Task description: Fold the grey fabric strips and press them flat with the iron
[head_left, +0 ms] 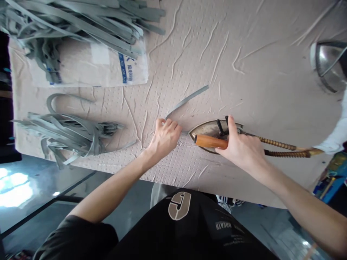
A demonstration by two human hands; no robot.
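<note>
My left hand [166, 135] is closed in a pinch on the near end of a grey fabric strip [189, 97] that runs up and to the right across the padded table [244, 72]. My right hand [240, 146] grips the wooden handle of a metal iron [206, 130], thumb up over its top. The iron's pointed tip faces left, just right of my left hand, resting on the table. Two coiled cords [279, 148] lead from the iron to the right.
A bundle of grey strips [67, 133] lies at the left near the table's front edge. More strips [81, 21] are heaped on a white bag [103, 68] at the back left. A metal bowl [329, 63] and another person's white sleeve [336, 135] sit at the right.
</note>
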